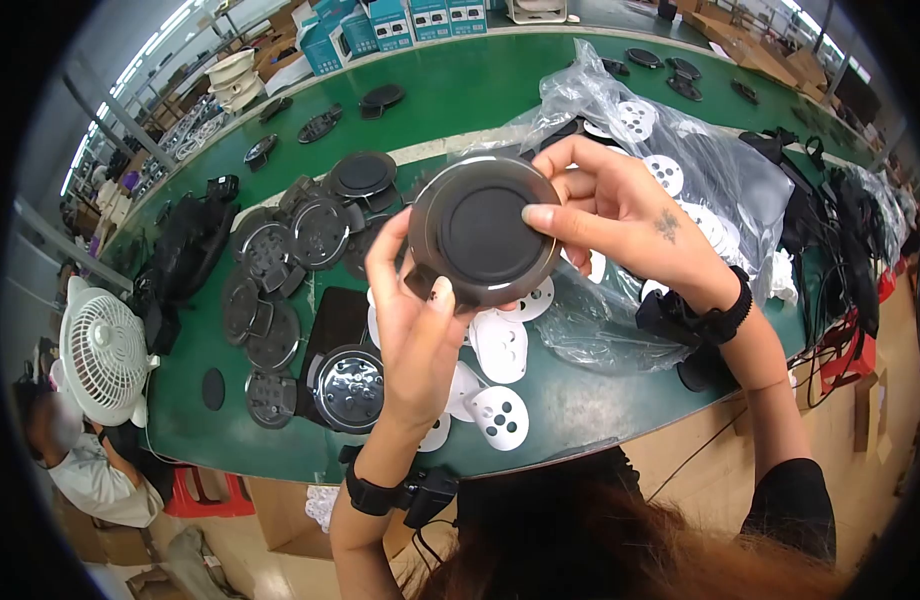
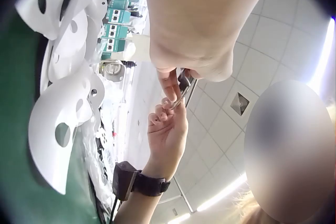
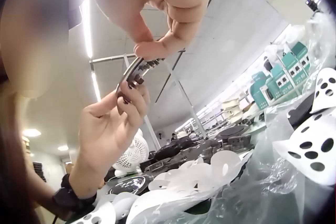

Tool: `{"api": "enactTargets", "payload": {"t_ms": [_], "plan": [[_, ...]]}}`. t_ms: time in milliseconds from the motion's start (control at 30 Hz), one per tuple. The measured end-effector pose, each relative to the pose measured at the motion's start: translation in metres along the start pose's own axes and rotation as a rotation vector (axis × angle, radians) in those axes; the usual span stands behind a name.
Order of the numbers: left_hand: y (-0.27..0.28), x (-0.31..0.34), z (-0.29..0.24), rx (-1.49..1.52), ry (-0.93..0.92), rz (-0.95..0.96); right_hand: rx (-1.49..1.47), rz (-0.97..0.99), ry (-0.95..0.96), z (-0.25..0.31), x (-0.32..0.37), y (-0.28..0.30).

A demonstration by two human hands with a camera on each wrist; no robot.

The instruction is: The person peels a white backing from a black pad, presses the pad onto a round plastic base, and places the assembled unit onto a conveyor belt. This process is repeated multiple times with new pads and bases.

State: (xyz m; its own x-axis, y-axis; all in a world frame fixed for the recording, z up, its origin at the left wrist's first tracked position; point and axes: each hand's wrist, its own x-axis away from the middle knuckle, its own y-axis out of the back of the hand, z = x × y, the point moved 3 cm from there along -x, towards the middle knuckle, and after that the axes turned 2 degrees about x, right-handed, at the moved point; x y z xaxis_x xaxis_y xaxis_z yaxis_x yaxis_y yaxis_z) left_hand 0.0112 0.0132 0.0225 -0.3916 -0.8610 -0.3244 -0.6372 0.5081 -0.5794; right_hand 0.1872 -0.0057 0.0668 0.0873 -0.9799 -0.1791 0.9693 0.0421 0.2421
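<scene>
In the head view a round dark disc with a black inner circle is held up above the table. The left hand grips its lower left edge, thumb in front. The right hand pinches its upper right side, thumb on the face. From the right wrist view the disc appears edge-on, small parts on its underside, between the left hand and the right hand. In the left wrist view the left hand hides most of the disc, with the right hand beyond.
Dark round housings lie in a pile on the left of the green table. White perforated plates lie below the hands, and clear plastic bags cover the right side. A white fan stands at the far left.
</scene>
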Motion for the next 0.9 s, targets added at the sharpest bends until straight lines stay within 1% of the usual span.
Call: {"api": "enactTargets", "payload": {"t_ms": [33,100,133,167,233,267,300,333,367,433,500,533,633,667,700,733,767,833,867,900], "plan": [[0.004,-0.001,0.003,-0.001,-0.003,0.004,0.002,-0.002,0.005,0.000,-0.001,0.001],[0.013,-0.003,0.009,-0.387,-0.020,0.049,-0.021,0.169,-0.121,-0.003,-0.002,0.001],[0.011,-0.002,0.009,-0.333,0.039,0.031,-0.022,0.236,-0.175,-0.002,-0.001,0.001],[0.010,-0.002,0.006,-0.334,0.033,0.034,-0.037,0.273,-0.191,-0.009,-0.002,0.000],[0.008,-0.001,0.004,-0.237,0.192,0.109,-0.020,0.307,-0.267,-0.011,-0.003,0.001],[0.008,-0.001,0.006,-0.151,0.270,0.064,-0.016,0.306,-0.262,-0.013,-0.005,0.003],[0.007,-0.001,0.006,-0.152,0.265,0.066,-0.012,0.332,-0.304,-0.016,-0.009,0.005],[0.008,-0.001,0.007,-0.144,0.277,-0.033,-0.008,0.358,-0.343,-0.020,-0.014,0.007],[0.011,-0.002,0.007,-0.136,0.288,-0.130,-0.042,0.310,-0.339,-0.025,-0.021,0.010],[0.023,-0.005,0.005,-0.206,0.316,-0.236,-0.062,0.203,-0.261,-0.032,-0.042,0.022],[0.028,-0.007,0.001,-0.181,0.265,-0.250,-0.265,0.116,-0.175,-0.042,-0.074,0.040],[0.025,-0.007,0.001,-0.183,0.267,-0.241,-0.325,0.048,-0.159,-0.037,-0.082,0.044],[0.027,-0.007,0.002,-0.213,0.255,-0.278,-0.309,0.006,-0.232,-0.035,-0.092,0.053],[0.031,-0.009,0.005,-0.425,0.202,-0.098,-0.306,0.004,-0.235,-0.035,-0.088,0.054],[0.029,-0.009,0.007,-0.630,0.145,0.082,-0.192,0.005,-0.229,-0.036,-0.081,0.055],[0.024,-0.008,0.008,-0.897,0.114,0.210,-0.078,0.007,-0.222,-0.037,-0.075,0.058],[0.023,-0.006,0.011,-0.892,0.117,0.209,-0.077,0.007,-0.227,-0.041,-0.070,0.062],[0.008,0.006,0.019,-1.267,-0.149,0.717,0.443,0.151,-0.215,-0.049,-0.059,0.069],[0.007,0.009,0.022,-1.261,-0.145,0.722,0.653,0.163,-0.167,-0.054,-0.051,0.070],[0.007,0.015,0.027,-1.330,-0.069,0.809,0.931,0.175,-0.014,-0.059,-0.047,0.074]]}}
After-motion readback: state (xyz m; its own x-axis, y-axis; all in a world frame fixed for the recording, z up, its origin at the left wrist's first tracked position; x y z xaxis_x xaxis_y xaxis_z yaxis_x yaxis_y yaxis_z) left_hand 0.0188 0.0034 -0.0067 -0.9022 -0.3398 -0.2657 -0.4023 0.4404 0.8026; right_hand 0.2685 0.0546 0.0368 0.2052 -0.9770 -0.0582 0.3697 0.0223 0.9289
